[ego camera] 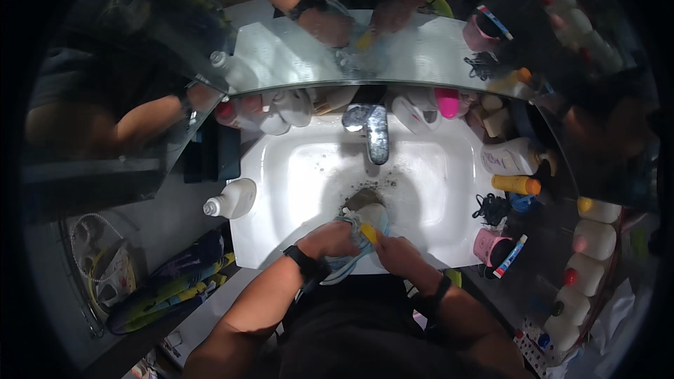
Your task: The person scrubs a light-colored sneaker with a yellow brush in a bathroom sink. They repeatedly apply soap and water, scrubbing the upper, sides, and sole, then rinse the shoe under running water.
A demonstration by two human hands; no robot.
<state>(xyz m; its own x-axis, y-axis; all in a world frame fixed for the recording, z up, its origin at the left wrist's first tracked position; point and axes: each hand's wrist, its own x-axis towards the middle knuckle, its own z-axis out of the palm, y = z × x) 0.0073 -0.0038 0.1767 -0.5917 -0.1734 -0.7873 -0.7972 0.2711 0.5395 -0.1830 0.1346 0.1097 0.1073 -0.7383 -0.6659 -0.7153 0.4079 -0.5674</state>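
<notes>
At the front of the white washbasin (pixel 316 179), my left hand (pixel 327 241) is closed on a pale blue and white item (pixel 342 268), whose kind I cannot settle. My right hand (pixel 398 255), just to its right, grips a yellow object (pixel 368 232), perhaps a brush handle, against that item. Part of the item hangs over the front rim. A greyish-white part of it (pixel 374 216) lies beyond my hands, near the dark drain area. The faucet (pixel 377 134) stands at the back of the basin, away from both hands.
A white bottle (pixel 231 199) lies at the left rim. Several bottles (pixel 292 108) line the back under the mirror (pixel 326 63). On the right are a white pump bottle (pixel 508 157), a yellow-orange tube (pixel 515 185), a black cord (pixel 491 209), a pink container (pixel 492 246) and a toothpaste tube (pixel 511 257).
</notes>
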